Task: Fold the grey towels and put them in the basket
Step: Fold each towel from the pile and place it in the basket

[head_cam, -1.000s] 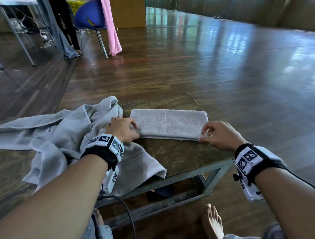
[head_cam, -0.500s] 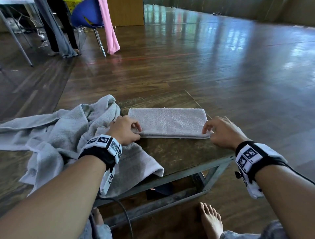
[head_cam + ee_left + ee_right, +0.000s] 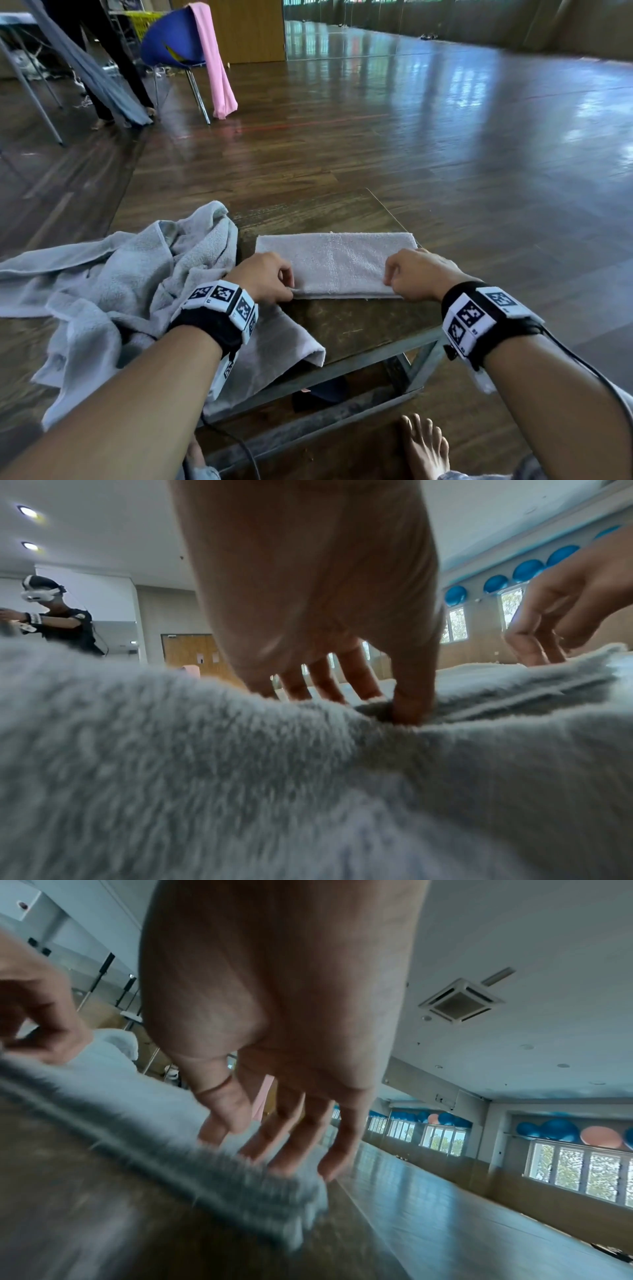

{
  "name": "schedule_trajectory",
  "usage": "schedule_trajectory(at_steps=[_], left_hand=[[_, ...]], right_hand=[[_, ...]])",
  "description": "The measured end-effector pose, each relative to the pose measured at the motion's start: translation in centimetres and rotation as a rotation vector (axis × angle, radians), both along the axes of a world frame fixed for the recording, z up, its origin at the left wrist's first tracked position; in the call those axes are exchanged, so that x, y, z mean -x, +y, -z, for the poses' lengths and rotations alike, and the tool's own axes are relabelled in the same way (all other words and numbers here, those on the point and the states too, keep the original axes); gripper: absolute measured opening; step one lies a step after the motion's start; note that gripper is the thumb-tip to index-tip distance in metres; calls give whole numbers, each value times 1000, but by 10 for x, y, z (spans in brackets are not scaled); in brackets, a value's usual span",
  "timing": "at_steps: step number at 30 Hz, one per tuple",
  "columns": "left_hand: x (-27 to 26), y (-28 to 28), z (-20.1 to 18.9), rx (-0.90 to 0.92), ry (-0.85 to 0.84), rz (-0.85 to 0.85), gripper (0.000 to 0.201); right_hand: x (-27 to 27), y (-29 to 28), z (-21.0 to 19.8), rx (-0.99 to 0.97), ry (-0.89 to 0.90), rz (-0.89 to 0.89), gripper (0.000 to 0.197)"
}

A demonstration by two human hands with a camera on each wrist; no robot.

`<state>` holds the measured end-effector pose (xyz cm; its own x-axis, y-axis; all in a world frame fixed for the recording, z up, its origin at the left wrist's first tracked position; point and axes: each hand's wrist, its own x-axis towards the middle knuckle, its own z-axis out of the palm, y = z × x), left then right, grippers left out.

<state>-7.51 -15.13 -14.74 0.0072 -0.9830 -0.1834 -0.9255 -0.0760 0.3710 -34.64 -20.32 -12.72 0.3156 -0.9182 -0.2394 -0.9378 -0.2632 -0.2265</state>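
Both hands sit at the near edge of the folded grey towel [image 3: 334, 263], which lies flat as a long strip on the counter [image 3: 356, 325]. Left hand [image 3: 265, 275] curls at the strip's left end, and in the left wrist view its thumb digs under the layered edge while the fingers [image 3: 322, 680] rest on top, so it pinches the towel. Right hand [image 3: 416, 274] has its fingers bent down onto the right end; the right wrist view, blurred, shows fingertips [image 3: 284, 1158] on the pile, but whether the thumb is tucked under I cannot tell.

A heap of unfolded grey towels [image 3: 113, 274] lies just to the left, touching the left wrist and draping over the counter's front edge. No basket near the counter is visible; a yellow one may stand far back by the blue chair [image 3: 171, 48].

For the next fold, both hands should catch every layer at the edge, lift evenly and keep the corners square. Loose terry layers slide apart easily, so a shallow pinch risks leaving the bottom layer behind.
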Motion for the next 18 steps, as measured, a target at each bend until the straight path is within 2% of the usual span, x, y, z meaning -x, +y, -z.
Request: schedule_trajectory(at_steps=[1,3,5,7,9,10,12,14,18], left_hand=[[0,0,-3,-81,17,20,15],[2,-1,-8,-187,53,66,38],[11,-2,-9,-113,109,96,53],[25,-5,-3,114,87,92,45],[38,-9,3,266,25,89,28],[43,-12,6,270,-6,97,27],[51,-17,15,181,-45,86,45],[57,-19,24,41,-50,58,64],[55,-21,37,-135,-80,86,76]], right_hand=[[-1,-1,-2,-49,35,7,23],[-5,-3,-5,-105,119,5,21],[-12,0,-8,-36,150,11,15],[-20,1,-4,107,74,5,15],[-30,1,2,171,-13,-66,38],[-35,1,6,164,-52,-112,49],[-47,2,14,84,-80,-210,67],[-56,2,26,-57,-7,-265,80],[-53,-1,41,-211,46,-239,84]])
